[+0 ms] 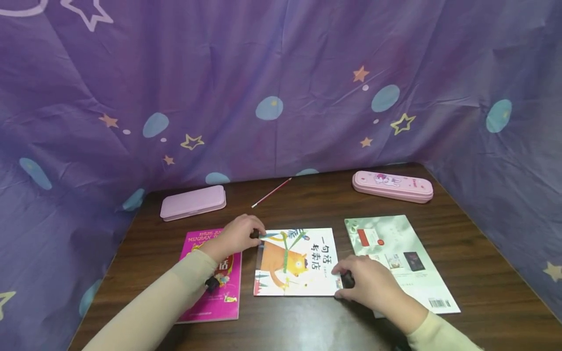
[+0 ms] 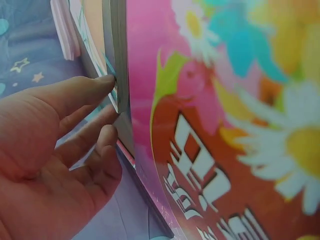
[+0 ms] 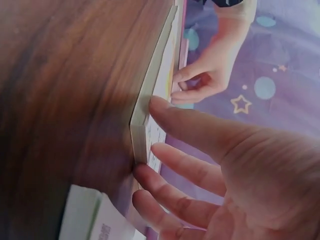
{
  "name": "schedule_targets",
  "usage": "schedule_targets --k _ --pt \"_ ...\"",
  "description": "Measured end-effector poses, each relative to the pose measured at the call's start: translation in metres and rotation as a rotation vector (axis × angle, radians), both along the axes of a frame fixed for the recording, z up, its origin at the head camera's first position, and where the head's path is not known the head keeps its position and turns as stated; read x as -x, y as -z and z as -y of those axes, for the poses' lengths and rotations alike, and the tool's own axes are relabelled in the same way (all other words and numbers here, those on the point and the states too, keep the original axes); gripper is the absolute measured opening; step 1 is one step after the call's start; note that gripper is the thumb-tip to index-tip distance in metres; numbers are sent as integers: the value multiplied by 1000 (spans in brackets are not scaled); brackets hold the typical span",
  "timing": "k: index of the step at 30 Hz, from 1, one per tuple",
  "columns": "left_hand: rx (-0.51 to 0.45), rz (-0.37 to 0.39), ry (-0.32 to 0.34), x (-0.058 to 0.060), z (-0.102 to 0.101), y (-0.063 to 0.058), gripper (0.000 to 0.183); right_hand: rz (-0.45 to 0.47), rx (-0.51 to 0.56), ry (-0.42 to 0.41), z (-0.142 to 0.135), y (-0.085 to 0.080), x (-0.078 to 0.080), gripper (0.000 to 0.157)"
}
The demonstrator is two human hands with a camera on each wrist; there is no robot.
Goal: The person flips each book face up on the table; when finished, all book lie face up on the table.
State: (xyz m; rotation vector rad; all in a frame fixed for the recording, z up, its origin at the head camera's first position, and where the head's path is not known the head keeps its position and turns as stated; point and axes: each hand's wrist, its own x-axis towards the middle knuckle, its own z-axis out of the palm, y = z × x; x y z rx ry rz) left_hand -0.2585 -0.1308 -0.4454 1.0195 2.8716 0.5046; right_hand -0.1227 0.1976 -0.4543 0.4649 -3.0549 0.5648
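Note:
A picture book (image 1: 294,263) with an orange animal on its cover lies flat on the middle of the wooden table (image 1: 307,321). My left hand (image 1: 256,234) pinches its far left corner: in the left wrist view the thumb (image 2: 95,85) lies on the cover and the fingers curl at the book's edge (image 2: 119,50). My right hand (image 1: 340,285) holds the near right corner, with the thumb (image 3: 170,112) on top and the fingertips against the edge of the book (image 3: 155,85). My left forearm crosses a pink book (image 1: 219,302) lying to the left.
A green booklet (image 1: 395,243) lies to the right of the picture book. Two pink pencil cases stand at the back, one left (image 1: 193,202) and one right (image 1: 392,186), with a thin red pencil (image 1: 271,192) between them. A purple star-print curtain (image 1: 281,97) walls the table on three sides.

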Motion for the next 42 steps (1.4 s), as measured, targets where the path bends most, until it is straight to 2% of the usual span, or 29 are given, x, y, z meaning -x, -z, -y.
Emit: schedule_targets --k 9,18,21,26,33,36,42 --pt "11 15 -16 -3 4 -2 18 7 -1 12 -1 3 7 41" --pt "-6 53 -48 -19 15 -2 24 78 41 28 -11 -1 24 33" --pt "-8 63 -64 -26 17 -1 25 61 41 15 -13 -1 30 30" --pt "1 122 -115 -34 18 0 24 33 23 11 -15 -1 39 28" --pt "12 137 -92 -51 22 1 17 -92 6 -90 -23 1 62 25" --pt "4 143 -90 -58 24 3 15 -90 -5 -100 -25 3 73 24" --pt "-23 197 -85 -68 26 4 16 -40 -19 -66 -23 2 91 25"
